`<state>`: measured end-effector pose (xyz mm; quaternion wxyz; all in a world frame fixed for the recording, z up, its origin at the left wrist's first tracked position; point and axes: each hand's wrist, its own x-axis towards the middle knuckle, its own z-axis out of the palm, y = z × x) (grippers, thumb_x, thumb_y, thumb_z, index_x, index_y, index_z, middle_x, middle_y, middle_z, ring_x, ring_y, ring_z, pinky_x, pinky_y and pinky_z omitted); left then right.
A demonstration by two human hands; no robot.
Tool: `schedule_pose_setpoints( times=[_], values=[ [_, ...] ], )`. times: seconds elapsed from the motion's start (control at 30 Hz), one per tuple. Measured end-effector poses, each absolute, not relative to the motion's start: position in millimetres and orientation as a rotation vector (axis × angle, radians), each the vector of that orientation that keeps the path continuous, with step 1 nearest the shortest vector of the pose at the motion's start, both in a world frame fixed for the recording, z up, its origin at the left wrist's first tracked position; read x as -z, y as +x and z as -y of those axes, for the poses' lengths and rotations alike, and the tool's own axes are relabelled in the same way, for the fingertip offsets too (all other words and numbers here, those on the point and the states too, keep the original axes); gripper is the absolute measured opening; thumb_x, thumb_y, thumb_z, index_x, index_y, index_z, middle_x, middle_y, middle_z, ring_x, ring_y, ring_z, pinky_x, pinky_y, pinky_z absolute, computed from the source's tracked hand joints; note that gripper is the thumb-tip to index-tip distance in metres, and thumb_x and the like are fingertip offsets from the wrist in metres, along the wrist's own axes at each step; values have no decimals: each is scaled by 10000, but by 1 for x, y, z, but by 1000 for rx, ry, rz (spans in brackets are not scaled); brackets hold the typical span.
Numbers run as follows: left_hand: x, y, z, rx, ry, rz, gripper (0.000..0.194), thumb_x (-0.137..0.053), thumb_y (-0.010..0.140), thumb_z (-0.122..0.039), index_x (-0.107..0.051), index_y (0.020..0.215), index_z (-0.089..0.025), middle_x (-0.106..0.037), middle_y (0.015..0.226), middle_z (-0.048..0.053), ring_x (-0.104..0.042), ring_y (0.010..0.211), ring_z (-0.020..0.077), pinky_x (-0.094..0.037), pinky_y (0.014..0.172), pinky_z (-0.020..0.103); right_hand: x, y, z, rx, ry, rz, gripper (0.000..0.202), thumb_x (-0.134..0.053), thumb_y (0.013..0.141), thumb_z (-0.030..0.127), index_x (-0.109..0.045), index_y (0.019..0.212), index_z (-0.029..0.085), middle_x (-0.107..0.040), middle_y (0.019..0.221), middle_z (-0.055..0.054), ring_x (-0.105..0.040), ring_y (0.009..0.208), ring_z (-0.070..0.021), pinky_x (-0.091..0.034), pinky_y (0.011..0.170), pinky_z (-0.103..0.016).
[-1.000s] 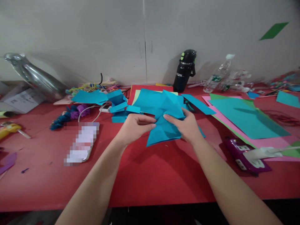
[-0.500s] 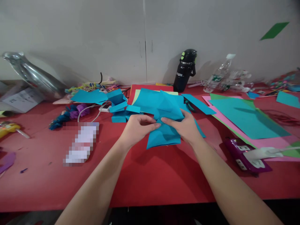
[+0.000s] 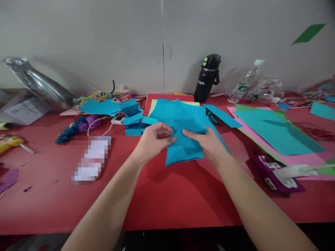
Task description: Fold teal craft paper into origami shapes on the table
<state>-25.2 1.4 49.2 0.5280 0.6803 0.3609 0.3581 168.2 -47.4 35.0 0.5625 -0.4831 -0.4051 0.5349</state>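
Basically, both hands are on one folded blue paper (image 3: 185, 148), held up in front of the body, over the near middle of the red table (image 3: 180, 202). Left hand (image 3: 151, 141): fingers curled, thumb and fingertips at the paper's left edge; can't tell if the pinch is fully closed. Right hand (image 3: 211, 143): gripping the right side, thumb pressed on top, other fingers hidden behind. The lower edge of the paper hangs toward the person; no writing seen on it.

Just behind: more blue sheets, a red sheet (image 3: 150, 101) peeking out at the back. Left of these, folded blue strips (image 3: 132, 120). Near the left forearm, a phone (image 3: 91, 160), screen pixelated, unreadable. To the right, a purple power strip (image 3: 265, 170) with a white plug (image 3: 290, 170) in it, next to a teal sheet (image 3: 277, 134) lying over pink and green ones.

Farther back, a black flask (image 3: 205, 83) stands by the wall; white lettering reads "AWN", start possibly cut off by the curve, smaller print illegible. Right of it, a clear bottle (image 3: 243, 85), green label, text too small. Far left, a white box (image 3: 26, 111) marked "ZTE", beside a silver jug (image 3: 45, 85).
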Motion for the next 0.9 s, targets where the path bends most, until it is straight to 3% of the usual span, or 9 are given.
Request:
schedule_pose_setpoints(
  times=[0.33,0.47,0.63,0.77,0.9],
  values=[
    [-59,-31,1,-725,1428,-731,332,-782,731,-158,-610,1013,-188,-695,1035,64,-664,1053,227,-557,893,363,-30,173,41,-1074,-1155,816,436,-925,602,391,-790,984,232,-791,1070,-75,-742,1016,-339,-626,865,-483],
    [-59,-32,2,-709,1426,-726,297,-757,784,-195,-658,1064,-184,-703,1078,75,-664,1072,239,-553,927,393,-34,173,41,-1031,-1156,785,395,-938,573,379,-803,914,231,-801,1011,-67,-758,947,-323,-632,829,-458],
    [-54,-24,5,-811,1378,-813,260,-781,798,-348,-673,948,-165,-717,976,57,-686,923,206,-586,844,366,-33,171,42,-1016,-1160,843,388,-927,581,405,-804,899,220,-804,972,-76,-759,901,-328,-631,803,-476],
    [-52,-19,5,-883,1419,-928,283,-844,716,-308,-658,867,-158,-725,851,33,-686,778,174,-580,707,298,-33,170,43,-1032,-1190,864,414,-923,585,424,-800,915,207,-803,959,-91,-757,904,-346,-633,787,-493],
    [-53,-19,4,-874,1468,-959,267,-847,700,-269,-656,848,-157,-718,805,22,-685,749,168,-563,669,273,-33,171,42,-1058,-1221,840,443,-933,567,421,-797,927,201,-803,959,-100,-758,899,-358,-636,763,-498]
  ],
)
